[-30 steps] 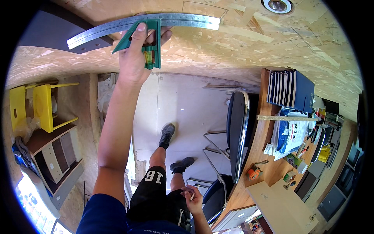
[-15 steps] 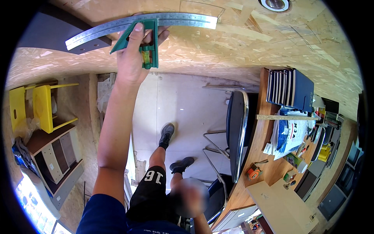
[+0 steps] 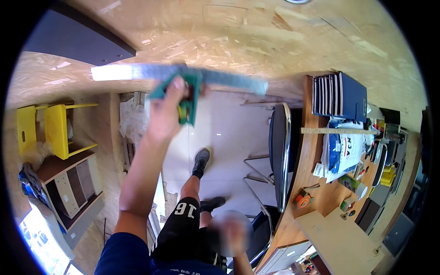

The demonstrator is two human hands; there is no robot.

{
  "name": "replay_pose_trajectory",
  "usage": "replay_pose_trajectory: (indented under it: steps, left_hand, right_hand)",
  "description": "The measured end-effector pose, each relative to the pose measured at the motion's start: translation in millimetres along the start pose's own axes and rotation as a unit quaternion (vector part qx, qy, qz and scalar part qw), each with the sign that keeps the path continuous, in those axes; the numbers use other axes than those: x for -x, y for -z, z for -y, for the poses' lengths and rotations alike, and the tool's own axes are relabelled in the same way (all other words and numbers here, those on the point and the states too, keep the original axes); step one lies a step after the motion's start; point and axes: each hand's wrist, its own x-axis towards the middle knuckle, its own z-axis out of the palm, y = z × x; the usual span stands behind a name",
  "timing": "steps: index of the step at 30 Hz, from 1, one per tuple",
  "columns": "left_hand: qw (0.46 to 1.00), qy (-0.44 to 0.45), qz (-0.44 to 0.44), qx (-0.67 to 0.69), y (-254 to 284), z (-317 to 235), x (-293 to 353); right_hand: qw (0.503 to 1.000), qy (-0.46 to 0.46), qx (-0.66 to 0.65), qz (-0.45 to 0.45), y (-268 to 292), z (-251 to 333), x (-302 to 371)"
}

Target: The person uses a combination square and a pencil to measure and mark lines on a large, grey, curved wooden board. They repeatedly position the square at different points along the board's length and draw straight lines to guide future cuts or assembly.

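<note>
My left hand (image 3: 166, 115) is closed around the green head of a combination square (image 3: 194, 98). The thumb lies on top of the head, and a small yellow vial sits in it beside my palm. Its long steel rule runs crosswise beyond my fingers, smeared by motion, in front of the chipboard surface (image 3: 206, 46). Low in the picture, close to my shorts, is my right hand (image 3: 233, 236). A round blurred patch covers it, so its fingers and anything in them cannot be made out.
A dark panel (image 3: 82, 36) juts in at upper left. Yellow stools (image 3: 56, 130) and a small cabinet (image 3: 68, 192) stand at left. Black chairs (image 3: 277, 146) line the right, beside a wooden desk (image 3: 298, 174) bearing dark binders (image 3: 350, 101) and an orange tape measure (image 3: 303, 199).
My left hand has come down toward me and slightly right with the combination square, away from the pencil-marked chipboard and the dark panel. My right hand stays low by my lap.
</note>
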Motion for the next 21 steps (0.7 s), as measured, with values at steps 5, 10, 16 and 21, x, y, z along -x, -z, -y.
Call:
replay_pose_trajectory:
  steps: [5, 10, 16, 21]
  left_hand:
    - [0.987, 0.152, 0.044, 0.01, -61.1, 41.7, 134.6]
    - [0.943, 0.312, 0.092, 0.069, -131.0, 87.0, 298.2]
    - [0.909, 0.301, 0.281, -0.061, -244.6, 86.6, 481.7]
    - [0.861, 0.315, 0.398, -0.021, -329.8, 64.9, 623.7]
  right_hand:
    - [0.986, 0.097, -0.1, -0.092, 36.5, 25.6, 13.4]
    - [0.919, 0.067, -0.347, -0.174, 66.5, -7.4, 72.1]
    - [0.888, 0.083, -0.325, -0.314, 102.6, -61.2, 218.0]
    - [0.815, 0.175, -0.303, -0.462, 135.7, -86.9, 372.1]
